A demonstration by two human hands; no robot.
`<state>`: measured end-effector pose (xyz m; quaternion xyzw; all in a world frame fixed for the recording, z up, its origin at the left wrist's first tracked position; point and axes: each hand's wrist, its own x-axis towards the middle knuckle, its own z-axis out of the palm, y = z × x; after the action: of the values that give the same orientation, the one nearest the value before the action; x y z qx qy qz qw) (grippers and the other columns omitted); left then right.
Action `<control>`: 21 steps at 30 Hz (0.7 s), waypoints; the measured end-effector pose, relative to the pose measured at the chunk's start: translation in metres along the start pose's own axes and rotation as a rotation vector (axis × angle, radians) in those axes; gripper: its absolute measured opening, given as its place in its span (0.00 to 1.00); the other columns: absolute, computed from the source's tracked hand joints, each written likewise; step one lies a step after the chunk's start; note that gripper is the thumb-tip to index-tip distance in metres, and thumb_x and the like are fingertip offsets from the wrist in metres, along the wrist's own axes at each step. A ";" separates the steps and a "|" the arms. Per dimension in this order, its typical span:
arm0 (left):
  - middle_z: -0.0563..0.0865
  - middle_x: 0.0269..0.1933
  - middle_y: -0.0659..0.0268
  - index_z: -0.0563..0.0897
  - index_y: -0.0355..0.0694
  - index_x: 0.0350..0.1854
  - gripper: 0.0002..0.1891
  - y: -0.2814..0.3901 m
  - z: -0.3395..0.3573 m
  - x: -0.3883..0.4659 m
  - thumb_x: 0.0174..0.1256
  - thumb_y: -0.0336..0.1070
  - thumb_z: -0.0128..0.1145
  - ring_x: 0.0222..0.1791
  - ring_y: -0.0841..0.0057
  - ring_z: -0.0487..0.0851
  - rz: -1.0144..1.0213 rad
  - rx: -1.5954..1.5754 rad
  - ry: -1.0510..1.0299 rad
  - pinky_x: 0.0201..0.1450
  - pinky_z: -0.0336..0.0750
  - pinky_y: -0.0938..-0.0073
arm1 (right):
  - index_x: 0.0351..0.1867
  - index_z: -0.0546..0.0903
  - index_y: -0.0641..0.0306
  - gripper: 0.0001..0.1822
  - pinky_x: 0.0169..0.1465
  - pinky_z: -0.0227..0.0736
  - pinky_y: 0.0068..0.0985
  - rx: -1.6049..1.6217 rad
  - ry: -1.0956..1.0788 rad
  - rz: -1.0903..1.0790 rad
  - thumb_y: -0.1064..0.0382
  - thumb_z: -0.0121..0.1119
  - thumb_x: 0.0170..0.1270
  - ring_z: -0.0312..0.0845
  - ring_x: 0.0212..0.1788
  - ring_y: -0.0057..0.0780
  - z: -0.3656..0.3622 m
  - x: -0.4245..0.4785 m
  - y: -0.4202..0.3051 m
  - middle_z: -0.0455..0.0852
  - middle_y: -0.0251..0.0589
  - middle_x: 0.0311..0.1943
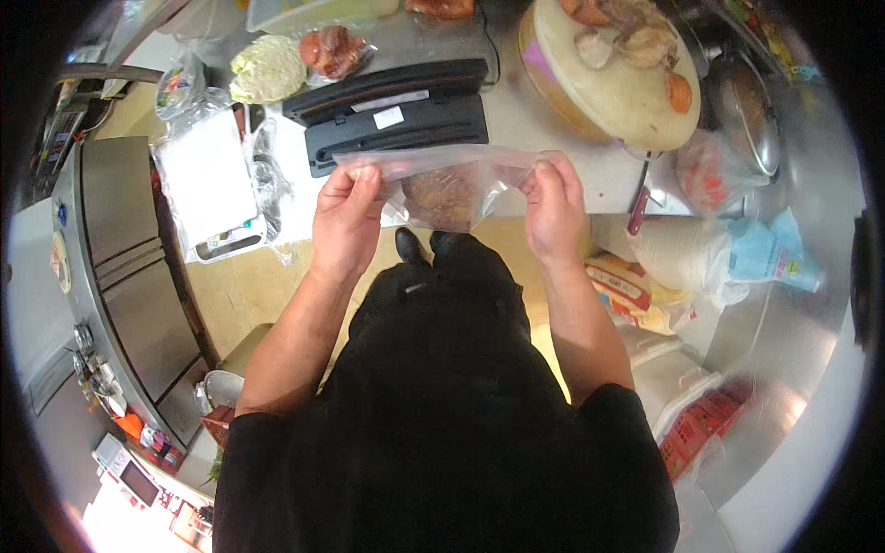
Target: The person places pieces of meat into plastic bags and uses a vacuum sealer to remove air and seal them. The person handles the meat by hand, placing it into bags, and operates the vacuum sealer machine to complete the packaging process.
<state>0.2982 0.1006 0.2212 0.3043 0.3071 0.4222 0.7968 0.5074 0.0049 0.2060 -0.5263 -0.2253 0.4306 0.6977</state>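
Observation:
Between my two hands a clear plastic bag (442,157) is stretched by its top edge, with a brown piece of food (440,195) inside. Thumb and fingers of my left hand (348,221) pinch the bag's left corner. My right hand (555,207) grips the opposite corner. Just beyond the bag lies a black vacuum sealer (397,128) with its lid raised. The bag's upper edge overlaps the sealer's front part in the view; whether they touch I cannot tell.
A round cutting board (622,104) bearing food pieces stands back right, near a knife with a red handle (639,211). Behind the sealer sit a cabbage (268,69) and bagged meat (333,52). A stack of clear bags (204,176) lies left. A lidded pan (743,114) is far right.

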 end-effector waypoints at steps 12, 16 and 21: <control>0.79 0.36 0.69 0.73 0.43 0.34 0.06 -0.089 -0.088 0.045 0.72 0.36 0.49 0.38 0.75 0.76 -0.531 -0.013 0.572 0.48 0.70 0.68 | 0.43 0.72 0.63 0.09 0.45 0.72 0.21 -0.186 0.060 0.524 0.62 0.47 0.68 0.80 0.44 0.27 -0.035 0.035 0.144 0.84 0.43 0.40; 0.78 0.36 0.71 0.73 0.44 0.34 0.06 -0.087 -0.101 0.050 0.71 0.36 0.50 0.38 0.76 0.75 -0.558 -0.039 0.526 0.47 0.69 0.68 | 0.43 0.79 0.64 0.13 0.52 0.67 0.22 -0.058 0.022 0.493 0.56 0.53 0.68 0.75 0.46 0.22 -0.021 0.041 0.164 0.83 0.35 0.40; 0.80 0.42 0.70 0.75 0.43 0.41 0.05 -0.090 -0.125 0.047 0.68 0.37 0.54 0.44 0.74 0.77 -0.573 -0.184 0.401 0.53 0.69 0.65 | 0.40 0.82 0.68 0.17 0.50 0.70 0.24 -0.043 0.019 0.559 0.54 0.54 0.69 0.78 0.42 0.24 -0.003 0.045 0.159 0.85 0.39 0.37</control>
<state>0.2696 0.1285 0.0649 0.0440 0.4907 0.2591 0.8307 0.4753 0.0532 0.0509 -0.5866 -0.0740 0.5966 0.5426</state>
